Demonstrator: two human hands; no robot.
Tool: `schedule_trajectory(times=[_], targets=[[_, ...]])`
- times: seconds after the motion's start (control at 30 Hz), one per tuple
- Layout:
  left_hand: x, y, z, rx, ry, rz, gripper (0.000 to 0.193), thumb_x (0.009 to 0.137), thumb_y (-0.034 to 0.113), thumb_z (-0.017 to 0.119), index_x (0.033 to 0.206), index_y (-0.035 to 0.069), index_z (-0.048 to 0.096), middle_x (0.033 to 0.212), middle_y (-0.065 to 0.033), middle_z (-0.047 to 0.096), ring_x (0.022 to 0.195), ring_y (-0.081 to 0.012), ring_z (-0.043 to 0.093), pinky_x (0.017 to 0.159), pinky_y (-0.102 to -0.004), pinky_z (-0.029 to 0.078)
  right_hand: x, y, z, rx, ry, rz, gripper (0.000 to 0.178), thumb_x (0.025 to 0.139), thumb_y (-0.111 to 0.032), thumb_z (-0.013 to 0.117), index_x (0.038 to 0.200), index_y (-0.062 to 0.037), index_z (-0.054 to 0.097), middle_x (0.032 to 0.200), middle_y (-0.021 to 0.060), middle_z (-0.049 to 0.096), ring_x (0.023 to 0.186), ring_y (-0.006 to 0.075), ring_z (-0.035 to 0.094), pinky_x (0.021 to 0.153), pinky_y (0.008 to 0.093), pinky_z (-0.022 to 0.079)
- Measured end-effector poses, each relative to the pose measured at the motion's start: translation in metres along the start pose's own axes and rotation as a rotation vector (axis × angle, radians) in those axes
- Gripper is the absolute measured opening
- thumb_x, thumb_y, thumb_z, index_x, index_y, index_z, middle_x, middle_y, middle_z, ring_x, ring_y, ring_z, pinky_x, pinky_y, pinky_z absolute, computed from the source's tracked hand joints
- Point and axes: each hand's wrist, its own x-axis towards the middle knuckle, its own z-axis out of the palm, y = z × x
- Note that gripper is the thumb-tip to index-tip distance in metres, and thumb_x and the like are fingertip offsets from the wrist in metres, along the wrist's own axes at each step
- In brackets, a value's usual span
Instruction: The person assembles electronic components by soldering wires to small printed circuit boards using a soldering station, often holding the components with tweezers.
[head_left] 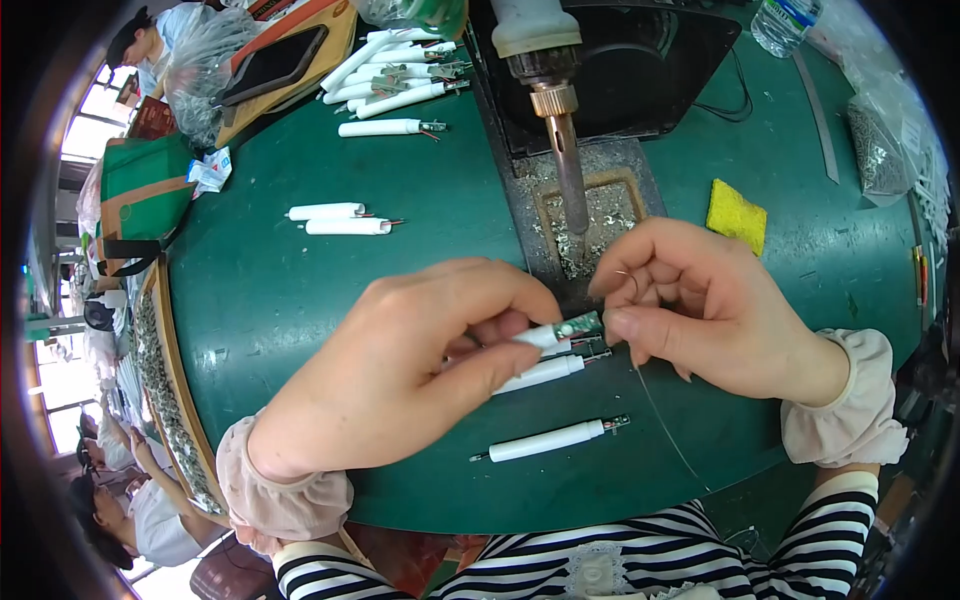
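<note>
My left hand (405, 355) pinches a white tube with a green circuit board (572, 328) sticking out of its right end. Between the thumb and fingers of my right hand (710, 310) is a thin solder wire (662, 425), its tail hanging toward the table's near edge. Just beyond both hands, a soldering iron (567, 165) points tip-down over a tray of solder scraps (540, 205). The board and the iron's tip are apart. Under my left fingers lie more tubes, partly hidden, one being a white tube (545, 372). Nearer me rests another white tube (548, 441).
Two white tubes (345, 226) lie left of the iron, and several more tubes (400, 95) are heaped at the back. A yellow sponge (737, 215) sits right of the tray. Farther off are a phone (278, 65), a plastic bottle (785, 25) and a bag of small parts (878, 150).
</note>
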Motion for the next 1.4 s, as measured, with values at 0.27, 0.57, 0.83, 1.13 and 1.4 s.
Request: schedule_trajectory(times=[0.27, 0.57, 0.83, 1.13, 1.4], targets=[[0.005, -0.009, 0.012, -0.297, -0.048, -0.080, 0.020, 0.079, -0.003, 0.059, 0.097, -0.005, 0.052, 0.091, -0.0054, 0.052, 0.079, -0.0097, 0.052, 0.066, -0.0208, 0.047, 0.002, 0.003, -0.004, 0.064, -0.096, 0.022, 0.012, 0.081, -0.002, 0.057, 0.091, 0.0015, 0.051, 0.076, 0.0042, 0.056, 0.062, 0.0058, 0.055, 0.046, 0.0159, 0.041], [0.008, -0.012, 0.019, -0.343, -0.021, -0.055, 0.015, 0.080, -0.001, 0.059, 0.093, -0.004, 0.051, 0.086, -0.0038, 0.050, 0.074, -0.0069, 0.052, 0.058, -0.0186, 0.047, 0.002, 0.009, -0.003, 0.016, -0.078, -0.088, 0.013, 0.080, 0.000, 0.057, 0.091, 0.0019, 0.050, 0.076, 0.0057, 0.056, 0.063, 0.0062, 0.056, 0.042, 0.0146, 0.040], [0.008, -0.011, 0.021, -0.360, 0.024, -0.037, 0.012, 0.081, 0.000, 0.058, 0.091, -0.004, 0.054, 0.082, -0.0033, 0.052, 0.067, -0.0054, 0.051, 0.052, -0.0173, 0.042, 0.002, 0.007, -0.002, 0.015, -0.056, -0.091, 0.014, 0.080, -0.001, 0.058, 0.091, 0.0016, 0.050, 0.076, 0.0051, 0.056, 0.064, 0.0063, 0.056, 0.043, 0.0146, 0.040], [0.011, -0.015, 0.022, -0.496, 0.067, -0.025, 0.012, 0.081, 0.001, 0.058, 0.091, -0.003, 0.054, 0.079, -0.0037, 0.054, 0.063, -0.0057, 0.052, 0.050, -0.0166, 0.040, 0.002, -0.002, 0.001, 0.107, 0.026, -0.022, 0.014, 0.083, -0.004, 0.055, 0.094, 0.0002, 0.047, 0.074, 0.0056, 0.056, 0.063, 0.0075, 0.057, 0.042, 0.0146, 0.039], [0.015, -0.017, 0.022, -0.443, 0.225, 0.070, 0.011, 0.083, 0.005, 0.057, 0.091, -0.002, 0.053, 0.073, -0.0023, 0.054, 0.060, -0.0061, 0.052, 0.048, -0.0166, 0.040, 0.004, 0.005, 0.005, -0.069, 0.096, -0.262, 0.014, 0.087, -0.012, 0.052, 0.084, -0.0029, 0.042, 0.067, 0.0074, 0.057, 0.049, 0.0065, 0.050, 0.042, 0.0152, 0.035]])
